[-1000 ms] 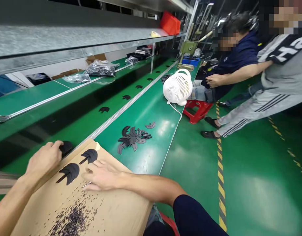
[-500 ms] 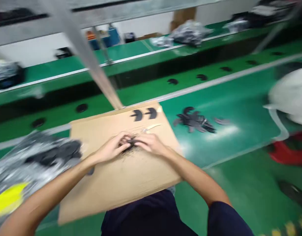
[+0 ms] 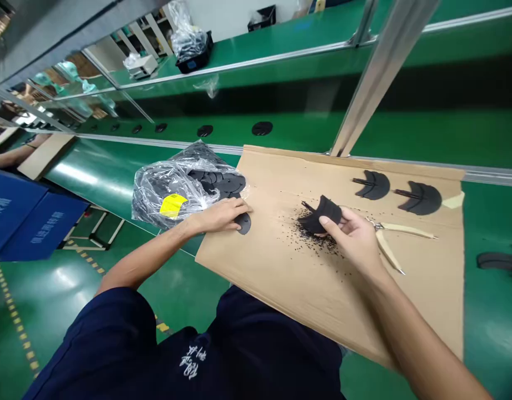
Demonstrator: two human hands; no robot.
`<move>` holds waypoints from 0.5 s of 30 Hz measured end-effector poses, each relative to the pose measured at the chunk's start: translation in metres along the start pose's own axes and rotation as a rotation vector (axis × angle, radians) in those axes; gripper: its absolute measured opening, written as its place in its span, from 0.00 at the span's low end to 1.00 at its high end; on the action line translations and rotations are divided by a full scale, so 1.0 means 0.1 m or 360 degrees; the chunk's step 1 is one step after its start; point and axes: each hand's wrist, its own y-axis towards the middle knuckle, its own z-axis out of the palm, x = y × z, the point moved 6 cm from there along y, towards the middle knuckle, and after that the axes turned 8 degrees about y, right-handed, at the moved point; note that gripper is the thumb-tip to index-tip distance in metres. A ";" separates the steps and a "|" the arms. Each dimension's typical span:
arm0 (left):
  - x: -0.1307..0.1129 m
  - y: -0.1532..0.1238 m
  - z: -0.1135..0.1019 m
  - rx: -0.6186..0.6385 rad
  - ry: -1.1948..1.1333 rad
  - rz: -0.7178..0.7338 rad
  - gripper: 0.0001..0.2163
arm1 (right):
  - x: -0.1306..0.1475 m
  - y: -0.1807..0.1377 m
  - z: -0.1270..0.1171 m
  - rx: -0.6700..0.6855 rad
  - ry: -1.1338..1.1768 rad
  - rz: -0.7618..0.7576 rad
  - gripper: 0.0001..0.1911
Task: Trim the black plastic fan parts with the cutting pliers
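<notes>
Black curved piece (image 3: 326,208), matte, pronged, clamped in right fingers (image 3: 351,216); left fingers (image 3: 238,206) at black disc (image 3: 244,224), grip unclear

Parting from its partner, the left hand (image 3: 222,215) touches a black disc (image 3: 244,224); the right hand (image 3: 359,238) alone now holds a curved black piece (image 3: 322,214).

Right of centre, a brown cardboard sheet (image 3: 289,289) carries two black crescent-shaped pieces (image 3: 425,199), cream-handled metal pliers (image 3: 408,230), tiny black bits (image 3: 318,244) (what a sprinkle!); left, the glossy green bench (image 3: 101,164) bears a clear plastic bag (image 3: 154,186).
</notes>
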 end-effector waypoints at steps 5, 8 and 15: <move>0.00 0.19 0.12 0.0060 -0.0134 0.0038 0.09 | -0.15 -0.06 0.03 0.0034 0.0113 0.0132 0.20; -0.05 0.24 0.08 0.0166 -0.0113 0.0091 0.05 | -0.19 -0.12 0.00 -0.0008 0.0214 0.0189 0.20; -0.36 0.20 -0.02 0.0096 0.0028 -0.0060 0.04 | -0.23 -0.21 -0.05 -0.0076 0.0356 0.0247 0.20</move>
